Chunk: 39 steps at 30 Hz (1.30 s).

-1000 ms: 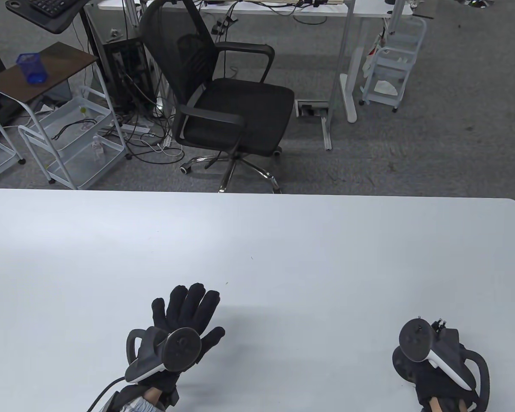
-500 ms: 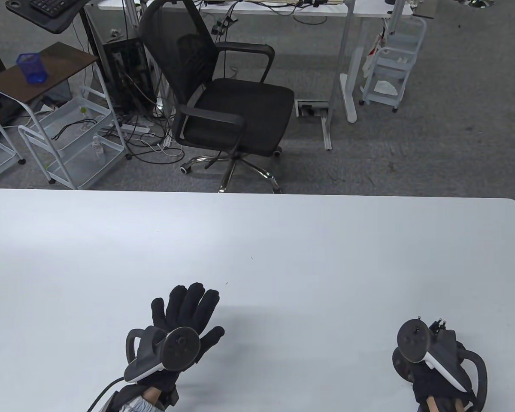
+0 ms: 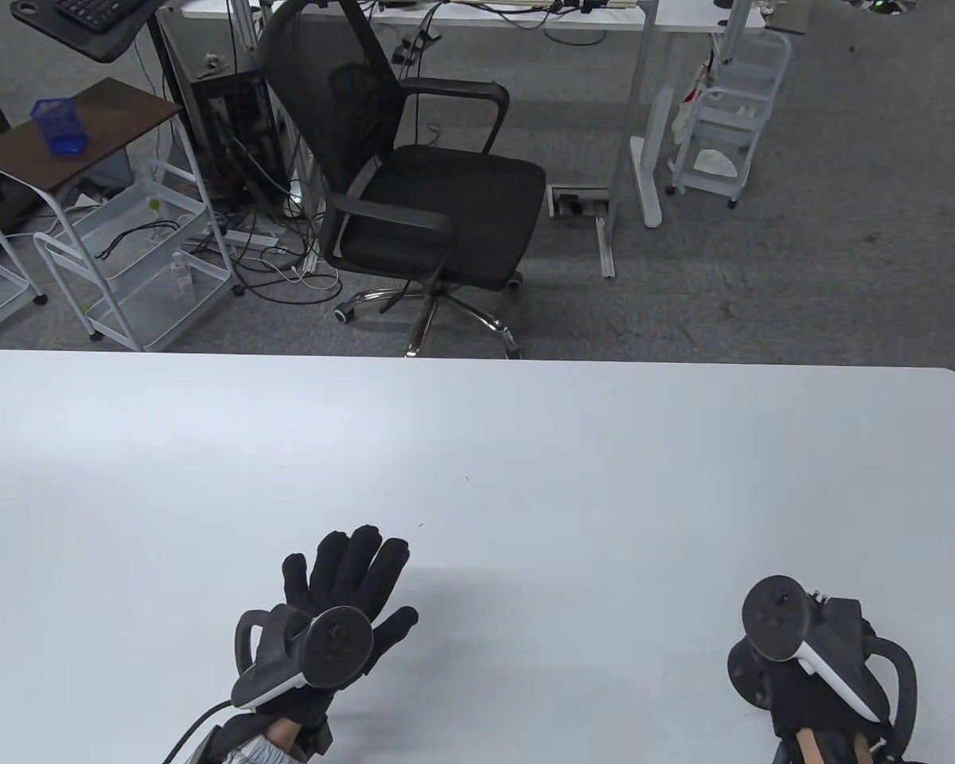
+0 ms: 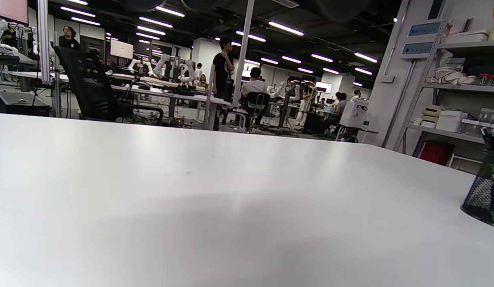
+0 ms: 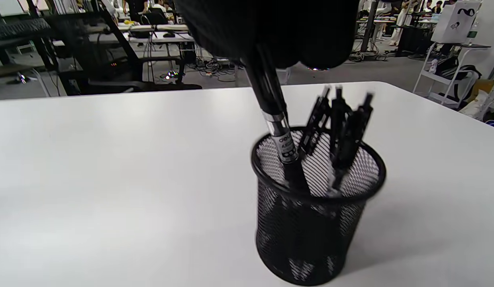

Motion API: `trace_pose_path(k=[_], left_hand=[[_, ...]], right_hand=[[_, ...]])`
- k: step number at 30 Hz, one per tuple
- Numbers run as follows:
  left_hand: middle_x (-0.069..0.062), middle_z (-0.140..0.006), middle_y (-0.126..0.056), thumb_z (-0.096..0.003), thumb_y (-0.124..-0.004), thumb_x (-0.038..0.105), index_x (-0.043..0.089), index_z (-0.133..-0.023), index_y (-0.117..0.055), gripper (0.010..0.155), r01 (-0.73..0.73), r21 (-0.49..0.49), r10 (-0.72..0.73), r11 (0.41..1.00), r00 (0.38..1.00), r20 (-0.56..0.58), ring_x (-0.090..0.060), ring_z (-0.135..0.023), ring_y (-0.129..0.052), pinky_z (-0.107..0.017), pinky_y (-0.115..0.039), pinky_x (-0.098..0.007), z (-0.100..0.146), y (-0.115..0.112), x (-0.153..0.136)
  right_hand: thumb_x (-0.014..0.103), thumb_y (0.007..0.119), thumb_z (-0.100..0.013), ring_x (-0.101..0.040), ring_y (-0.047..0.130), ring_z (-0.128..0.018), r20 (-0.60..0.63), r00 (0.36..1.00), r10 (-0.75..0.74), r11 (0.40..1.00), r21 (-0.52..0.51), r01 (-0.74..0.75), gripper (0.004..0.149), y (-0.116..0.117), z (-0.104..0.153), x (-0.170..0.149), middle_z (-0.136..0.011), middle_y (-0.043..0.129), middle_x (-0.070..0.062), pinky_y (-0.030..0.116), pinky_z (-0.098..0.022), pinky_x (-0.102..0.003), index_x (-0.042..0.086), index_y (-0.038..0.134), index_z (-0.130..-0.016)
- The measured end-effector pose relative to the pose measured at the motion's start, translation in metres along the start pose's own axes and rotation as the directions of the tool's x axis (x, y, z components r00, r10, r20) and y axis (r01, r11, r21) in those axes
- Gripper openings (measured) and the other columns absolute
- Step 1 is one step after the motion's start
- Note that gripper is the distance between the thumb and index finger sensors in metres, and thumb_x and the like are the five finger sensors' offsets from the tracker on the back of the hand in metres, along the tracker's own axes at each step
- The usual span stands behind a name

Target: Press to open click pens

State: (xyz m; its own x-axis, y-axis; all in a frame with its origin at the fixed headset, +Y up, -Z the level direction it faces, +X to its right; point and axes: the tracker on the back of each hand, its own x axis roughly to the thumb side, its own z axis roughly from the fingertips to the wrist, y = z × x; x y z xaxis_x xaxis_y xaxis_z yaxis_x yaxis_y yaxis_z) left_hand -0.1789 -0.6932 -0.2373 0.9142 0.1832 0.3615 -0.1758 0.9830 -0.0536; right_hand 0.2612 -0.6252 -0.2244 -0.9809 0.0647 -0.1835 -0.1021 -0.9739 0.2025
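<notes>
A black mesh pen cup (image 5: 314,235) stands on the white table (image 3: 525,446) at the front right; it also shows in the table view (image 3: 742,678) under my right hand and in the left wrist view (image 4: 484,195). My right hand (image 5: 267,52) grips the top of one black click pen (image 5: 277,119), whose lower end is inside the cup. Three more black pens (image 5: 338,119) lean in the cup. In the table view my right hand (image 3: 824,660) hides the pens. My left hand (image 3: 342,589) lies flat on the table, fingers spread, holding nothing.
An office chair (image 3: 414,183) stands beyond the table's far edge. Wire carts (image 3: 127,263) and a white desk (image 3: 645,119) are further back on the floor. The table's near edge is just below both hands.
My right hand has shifted slightly to the right and up over the cup, and the pen tops beside the tracker are now mostly hidden. My left hand has not moved.
</notes>
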Motion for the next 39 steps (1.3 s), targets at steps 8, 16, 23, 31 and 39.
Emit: trace_pose_path(k=[8,16,23,31,39], left_hand=[[-0.018,-0.133,-0.028,-0.0695,-0.054,0.059,0.028,-0.126,-0.025,0.071,-0.002,0.001,0.002,1.0,1.0,0.002,-0.057,-0.118,-0.036,-0.076,-0.031,-0.081,0.0,0.0,0.0],[-0.018,-0.133,-0.028,-0.0695,-0.054,0.059,0.028,-0.126,-0.024,0.071,-0.009,0.004,0.009,1.0,1.0,0.003,-0.057,-0.118,-0.036,-0.076,-0.031,-0.081,0.0,0.001,-0.001],[-0.018,-0.133,-0.029,-0.0695,-0.054,0.059,0.028,-0.126,-0.025,0.07,-0.016,0.009,0.016,1.0,1.0,0.003,-0.056,-0.118,-0.036,-0.076,-0.031,-0.081,0.001,0.001,-0.001],[-0.018,-0.133,-0.029,-0.0696,-0.054,0.059,0.028,-0.126,-0.025,0.07,-0.028,0.018,0.028,0.999,1.0,0.004,-0.057,-0.118,-0.036,-0.076,-0.031,-0.081,0.002,0.003,-0.004],[-0.018,-0.133,-0.029,-0.0696,-0.053,0.059,0.028,-0.126,-0.025,0.07,-0.027,0.028,0.027,0.999,1.0,0.006,-0.057,-0.118,-0.036,-0.076,-0.031,-0.081,0.004,0.005,-0.004]], right_hand=[[0.014,0.073,-0.062,-0.055,0.078,-0.092,0.109,0.988,-0.107,0.991,-0.069,0.115,0.044,-0.051,0.001,0.035,-0.106,0.076,-0.032,0.04,-0.07,-0.075,0.001,0.07,-0.104],[0.014,0.073,-0.062,-0.053,0.082,-0.089,0.211,0.961,-0.176,0.975,-0.099,0.2,0.044,-0.06,-0.008,0.074,-0.103,0.08,-0.033,0.042,-0.07,-0.075,0.0,0.069,-0.104],[0.014,0.073,-0.062,-0.053,0.083,-0.088,0.3,0.919,-0.256,0.96,-0.033,0.278,0.044,-0.042,-0.027,0.107,-0.101,0.082,-0.032,0.042,-0.07,-0.076,0.0,0.069,-0.103],[0.015,0.071,-0.062,-0.056,0.075,-0.093,0.36,0.885,-0.296,0.947,-0.008,0.32,0.044,-0.015,-0.043,0.137,-0.101,0.081,-0.029,0.039,-0.068,-0.078,0.003,0.067,-0.105],[0.015,0.07,-0.063,-0.053,0.076,-0.093,0.446,0.827,-0.342,0.928,0.024,0.371,0.049,0.014,-0.044,0.157,-0.099,0.08,-0.024,0.036,-0.067,-0.08,0.0,0.06,-0.108]])
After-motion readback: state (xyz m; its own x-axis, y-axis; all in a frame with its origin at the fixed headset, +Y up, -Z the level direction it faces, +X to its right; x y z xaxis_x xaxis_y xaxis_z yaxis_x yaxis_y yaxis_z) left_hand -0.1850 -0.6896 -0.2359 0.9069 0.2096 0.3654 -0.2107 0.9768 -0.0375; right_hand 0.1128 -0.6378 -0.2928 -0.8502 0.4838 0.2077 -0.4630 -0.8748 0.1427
